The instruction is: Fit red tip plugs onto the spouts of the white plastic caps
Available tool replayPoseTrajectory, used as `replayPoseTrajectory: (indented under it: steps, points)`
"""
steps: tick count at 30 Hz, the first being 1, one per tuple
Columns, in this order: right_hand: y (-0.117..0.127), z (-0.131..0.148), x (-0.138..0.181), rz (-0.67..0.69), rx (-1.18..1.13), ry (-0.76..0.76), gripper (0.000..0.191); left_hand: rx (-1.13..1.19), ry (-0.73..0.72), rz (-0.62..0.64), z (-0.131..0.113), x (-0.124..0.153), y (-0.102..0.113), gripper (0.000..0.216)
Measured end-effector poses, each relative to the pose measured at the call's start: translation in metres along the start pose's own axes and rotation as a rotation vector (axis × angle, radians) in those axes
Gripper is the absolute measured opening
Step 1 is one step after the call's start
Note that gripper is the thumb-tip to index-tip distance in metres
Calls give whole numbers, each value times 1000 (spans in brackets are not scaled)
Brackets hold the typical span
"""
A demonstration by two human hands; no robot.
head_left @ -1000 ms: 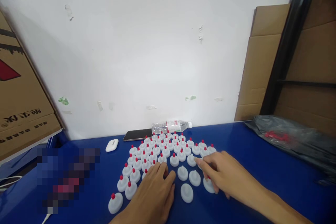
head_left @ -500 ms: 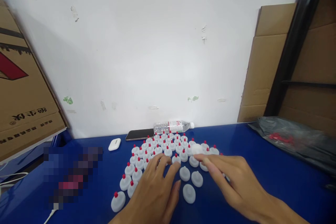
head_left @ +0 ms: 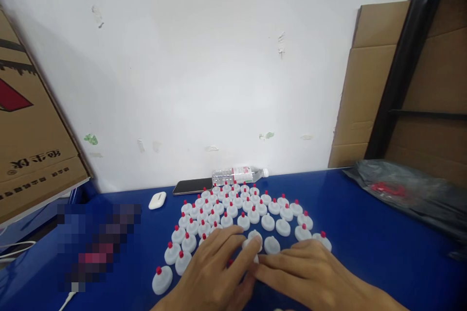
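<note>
Many white round plastic caps with small red tips stand in a fan on the blue table. Several more in the middle have no red tip, such as the bare white cap. My left hand is curled with its index finger and thumb on a white cap, mostly covered by the fingers. Coming from the right, my right hand has its fingertips pressed together at the same cap, meeting the left fingers. A red tip shows between the left fingers; what it belongs to is hidden.
Behind the caps lie a clear water bottle and a dark phone. A white earbud case sits left of them. Cardboard leans on the wall, and a plastic bag with red pieces lies at right.
My right hand has moved back and left from the right-hand caps to meet my left hand. A blurred white cap it was at now stands among the others with a red tip.
</note>
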State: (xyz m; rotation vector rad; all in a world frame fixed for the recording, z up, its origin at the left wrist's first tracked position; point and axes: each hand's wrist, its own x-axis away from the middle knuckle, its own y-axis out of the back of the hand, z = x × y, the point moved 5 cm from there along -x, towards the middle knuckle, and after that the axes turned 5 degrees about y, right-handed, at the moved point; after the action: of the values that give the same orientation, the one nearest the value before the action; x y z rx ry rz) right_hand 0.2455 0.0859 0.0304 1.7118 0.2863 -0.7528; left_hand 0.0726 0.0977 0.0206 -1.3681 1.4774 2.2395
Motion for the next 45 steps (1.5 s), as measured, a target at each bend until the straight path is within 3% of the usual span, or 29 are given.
replayPoseTrajectory:
  steps: [8,14,24,29,33,40,45]
  points:
    - [3,2,-2,-62,24,-31,44,-39,-73,-11,-3,-1,-4,39]
    - [-6,6,-2,17,-27,-34,27,-92,-92,-32,-9,-7,4,24]
    - [3,4,-6,-81,56,-15,32,-36,11,-47,3,-10,4,25]
    - [5,-2,-3,-173,81,-112,29,38,6,-100,6,-7,5,24]
    - [-3,-4,-2,-125,113,-119,27,78,-84,-87,-1,-6,7,23]
    - [-15,-3,8,-37,61,-67,22,132,-160,75,-6,-3,12,20]
    - [-9,-3,2,-54,72,-70,21,194,-125,4,1,-1,5,30]
